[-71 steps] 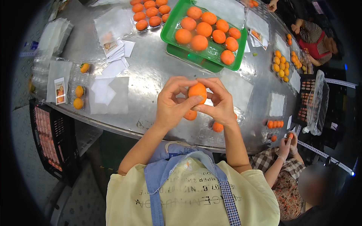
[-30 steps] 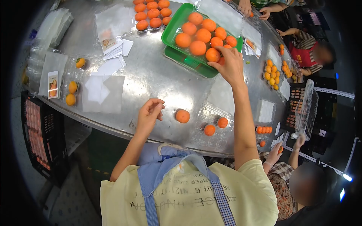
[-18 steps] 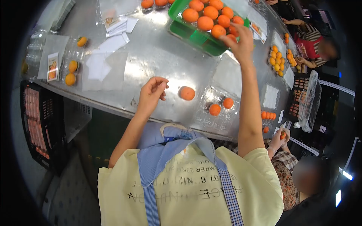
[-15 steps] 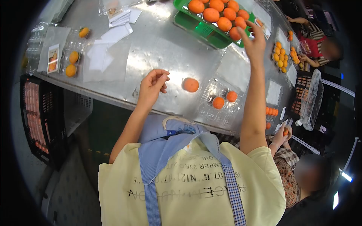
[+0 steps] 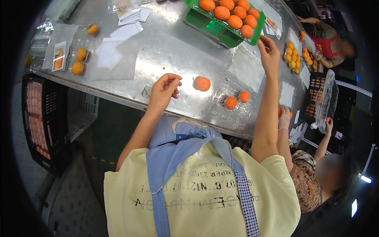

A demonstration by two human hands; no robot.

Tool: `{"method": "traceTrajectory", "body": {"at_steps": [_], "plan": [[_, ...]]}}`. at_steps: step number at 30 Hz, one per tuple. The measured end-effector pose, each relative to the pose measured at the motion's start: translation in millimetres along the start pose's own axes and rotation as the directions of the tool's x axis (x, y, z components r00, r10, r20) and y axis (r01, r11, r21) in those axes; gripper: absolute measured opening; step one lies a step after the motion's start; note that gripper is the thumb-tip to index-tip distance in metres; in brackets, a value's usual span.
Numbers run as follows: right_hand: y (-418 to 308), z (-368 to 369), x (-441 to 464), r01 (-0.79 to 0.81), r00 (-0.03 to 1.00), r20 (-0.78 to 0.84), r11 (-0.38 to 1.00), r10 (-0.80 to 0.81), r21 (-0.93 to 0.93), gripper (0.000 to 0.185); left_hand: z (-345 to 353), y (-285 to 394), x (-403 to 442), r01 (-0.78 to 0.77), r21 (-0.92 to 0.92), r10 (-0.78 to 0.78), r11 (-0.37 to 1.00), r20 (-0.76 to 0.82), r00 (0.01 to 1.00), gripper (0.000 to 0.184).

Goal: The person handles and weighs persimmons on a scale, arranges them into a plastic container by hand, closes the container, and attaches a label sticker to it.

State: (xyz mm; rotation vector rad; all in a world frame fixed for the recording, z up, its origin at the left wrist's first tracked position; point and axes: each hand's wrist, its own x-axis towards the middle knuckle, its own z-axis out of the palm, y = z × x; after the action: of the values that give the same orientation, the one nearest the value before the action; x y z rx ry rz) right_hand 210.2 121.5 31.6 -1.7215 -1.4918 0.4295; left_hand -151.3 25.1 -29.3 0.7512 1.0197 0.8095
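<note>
My left hand [image 5: 167, 89] hovers over the steel table with fingers loosely bent and nothing visible in them. Just right of it lies one loose round orange fruit [image 5: 203, 83]. My right hand [image 5: 269, 54] is at the near right corner of a green scale [image 5: 226, 38], thumb and fingers apart, holding nothing I can see. On the scale sits a clear tray filled with several orange fruits [image 5: 235, 22]. Between my arms an open clear plastic box [image 5: 237, 114] holds two fruits [image 5: 231, 103].
At left are a clear box with yellow-orange fruits [image 5: 77, 68], a printed card [image 5: 59, 56] and white papers [image 5: 108, 55]. A black crate [image 5: 37, 114] stands below the table edge. Two people work at right, near yellow fruits [image 5: 292, 58] and a plastic-covered crate [image 5: 319, 96].
My right hand has drawn back from the fruits on the scale to its corner. My left hand has barely moved. The person at lower right has spread both hands apart, one reaching to the table.
</note>
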Motion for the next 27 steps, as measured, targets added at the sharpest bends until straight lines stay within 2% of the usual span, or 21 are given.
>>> {"method": "traceTrajectory", "body": {"at_steps": [6, 9, 12, 14, 16, 19, 22, 25, 27], "plan": [[10.8, 1.2, 2.5, -0.032, 0.999, 0.006, 0.999, 0.032, 0.038, 0.028, 0.7, -4.6, -0.7, 0.031, -0.006, -0.032, 0.999, -0.012, 0.999, 0.019], [10.5, -4.6, 25.7, -0.063, 0.996, -0.063, 0.993, 0.069, 0.104, 0.034, 0.0, 6.3, 13.3, 0.04, -0.024, -0.041, 0.999, -0.055, 0.998, 0.024], [38.5, -13.5, 80.1, -0.237, 0.955, -0.098, 0.917, 0.281, 0.319, 0.041, -5.5, 26.5, 39.1, -0.012, 0.01, 0.013, 1.0, -0.092, 0.996, 0.03], [64.0, -8.2, 119.0, -0.275, 0.934, -0.119, 0.89, 0.337, 0.363, 0.046, -6.8, 45.4, 60.9, -0.049, 0.039, 0.053, 0.998, -0.104, 0.993, 0.03], [75.4, -6.0, 153.4, -0.399, 0.909, 0.016, 0.858, 0.417, 0.324, 0.06, -5.2, 62.8, 85.6, -0.088, 0.073, 0.094, 0.993, -0.094, 0.991, 0.031], [73.5, 10.3, 191.0, -0.446, 0.881, 0.047, 0.792, 0.471, 0.416, 0.072, -1.4, 86.1, 121.0, -0.145, 0.13, 0.158, 0.981, -0.099, 0.982, 0.032], [77.4, 19.8, 223.4, -0.545, 0.811, 0.083, 0.696, 0.579, 0.467, 0.075, 1.4, 106.6, 154.0, -0.231, 0.178, 0.251, 0.957, -0.1, 0.963, 0.033], [79.8, 17.6, 229.4, -0.564, 0.774, 0.116, 0.595, 0.622, 0.573, 0.075, 0.8, 120.6, 189.8, -0.266, 0.19, 0.283, 0.945, -0.07, 0.956, 0.035], [79.6, 16.6, 225.6, -0.526, 0.81, 0.115, 0.625, 0.575, 0.576, 0.074, 5.6, 127.8, 207.8, -0.271, 0.208, 0.289, 0.94, -0.063, 0.955, 0.036]]}}
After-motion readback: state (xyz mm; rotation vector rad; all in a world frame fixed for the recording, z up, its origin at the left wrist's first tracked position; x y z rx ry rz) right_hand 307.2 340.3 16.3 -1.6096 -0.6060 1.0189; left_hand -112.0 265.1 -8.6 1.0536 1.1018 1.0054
